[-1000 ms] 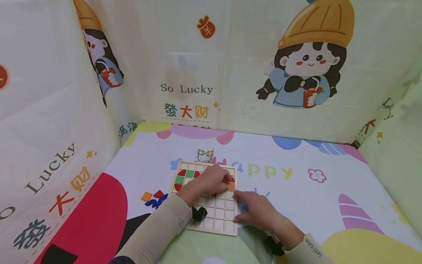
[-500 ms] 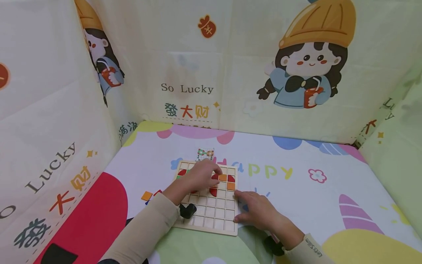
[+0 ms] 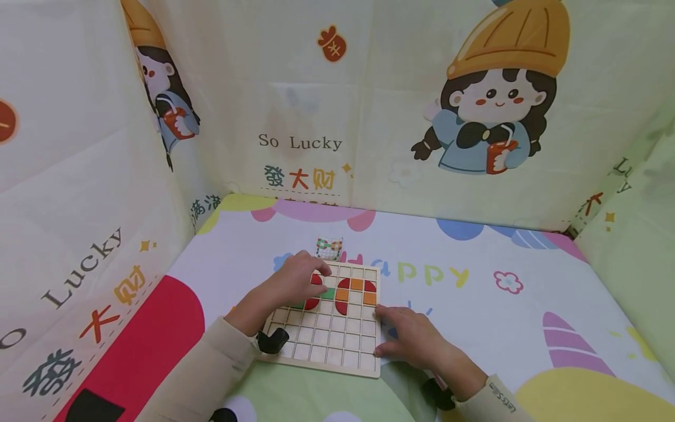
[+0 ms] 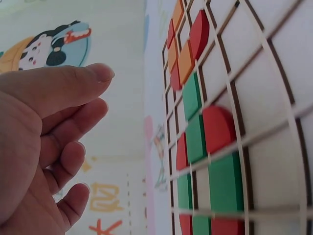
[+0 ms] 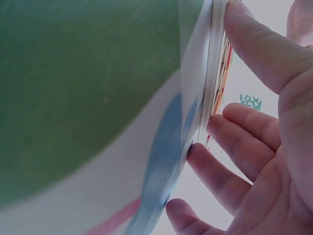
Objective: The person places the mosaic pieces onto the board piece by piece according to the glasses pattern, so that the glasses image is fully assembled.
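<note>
A square wooden grid board lies on the table. Red, green and orange tiles fill several cells in its far rows; the left wrist view shows green tiles, a red rounded tile and an orange tile up close. My left hand hovers over the board's far left part, thumb and fingers apart with nothing between them, hiding some tiles. My right hand rests at the board's right edge, where thumb and fingertips touch the board's side.
A small printed pattern card lies just beyond the board's far edge. My left forearm hides most of the area left of the board; a sliver of orange shows there. Printed cloth walls stand at the back and sides.
My left hand has moved left across the board, from the right columns to the left part, uncovering orange, red and green tiles. The right hand has stayed at the edge.
</note>
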### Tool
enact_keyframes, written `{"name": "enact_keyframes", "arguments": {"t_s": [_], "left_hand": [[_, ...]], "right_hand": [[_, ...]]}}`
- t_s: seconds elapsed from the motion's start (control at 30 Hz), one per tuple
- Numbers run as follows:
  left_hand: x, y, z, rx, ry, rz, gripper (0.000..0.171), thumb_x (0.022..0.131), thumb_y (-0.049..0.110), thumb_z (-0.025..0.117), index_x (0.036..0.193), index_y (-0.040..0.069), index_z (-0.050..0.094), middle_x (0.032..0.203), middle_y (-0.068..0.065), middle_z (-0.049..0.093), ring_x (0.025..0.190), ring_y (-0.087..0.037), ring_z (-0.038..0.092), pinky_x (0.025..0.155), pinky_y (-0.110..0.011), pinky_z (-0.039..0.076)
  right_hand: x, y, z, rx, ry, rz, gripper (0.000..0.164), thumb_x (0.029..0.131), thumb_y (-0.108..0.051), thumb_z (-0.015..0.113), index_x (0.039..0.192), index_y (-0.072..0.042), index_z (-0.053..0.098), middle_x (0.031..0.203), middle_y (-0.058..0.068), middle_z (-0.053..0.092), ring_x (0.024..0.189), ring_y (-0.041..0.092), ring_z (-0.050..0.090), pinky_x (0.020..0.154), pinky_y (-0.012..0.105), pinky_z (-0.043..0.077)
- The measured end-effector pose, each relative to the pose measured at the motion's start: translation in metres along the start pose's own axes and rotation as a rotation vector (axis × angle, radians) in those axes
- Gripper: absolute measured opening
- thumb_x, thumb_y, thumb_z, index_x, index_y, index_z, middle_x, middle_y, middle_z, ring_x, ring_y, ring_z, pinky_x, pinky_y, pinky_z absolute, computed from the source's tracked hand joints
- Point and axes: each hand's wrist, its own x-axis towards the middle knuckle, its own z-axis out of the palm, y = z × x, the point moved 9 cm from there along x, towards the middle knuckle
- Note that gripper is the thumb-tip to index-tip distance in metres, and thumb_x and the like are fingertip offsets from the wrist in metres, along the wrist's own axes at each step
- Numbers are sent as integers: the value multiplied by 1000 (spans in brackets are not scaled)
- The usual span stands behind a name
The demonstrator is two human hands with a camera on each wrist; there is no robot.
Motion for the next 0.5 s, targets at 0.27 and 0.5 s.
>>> {"name": "enact_keyframes", "arguments": {"t_s": [0.27,0.5], "left_hand": [[-18,-29,-16,-9,35,-117,30,85,19,81,112,9,73,109,-7,65,109,-27,51,91,-47,49],[-33,-54,-25,-22,68,-172,29,85,18,80,111,9,72,109,-8,63,107,-27,51,89,-45,53]], "right_hand": [[0,-1,0,2,-4,3,74,74,-39,88,135,-7,59,134,12,62,125,36,54,102,57,41],[-1,-1,0,-3,-1,5,75,73,-40,88,135,-7,60,134,12,62,125,35,54,102,57,41]]}}
